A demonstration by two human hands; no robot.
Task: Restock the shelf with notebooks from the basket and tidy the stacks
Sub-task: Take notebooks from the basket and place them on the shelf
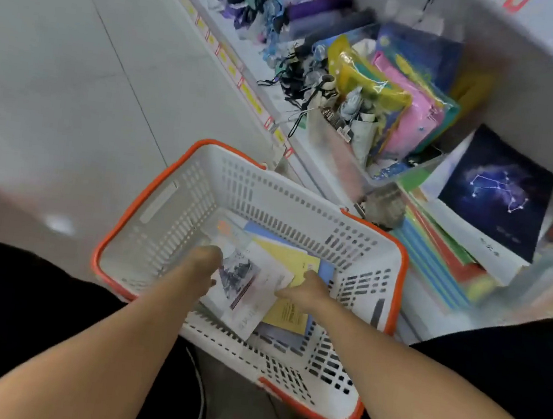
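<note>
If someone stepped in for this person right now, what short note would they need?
Left hand and right hand: both are down in the basket, gripping the white notebook that lies on top, one at each side.
Things: yellow and blue notebooks lie under it in the basket. The shelf holds a constellation-cover notebook atop a slanting colourful stack.
Done: nothing visibly moved yet.
Left: lift notebooks to the shelf, square the stacks.

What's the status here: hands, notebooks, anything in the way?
Both hands in the basket. Left hand and right hand on the top white notebook. Shelf stack untouched. Nothing blocking.
</note>
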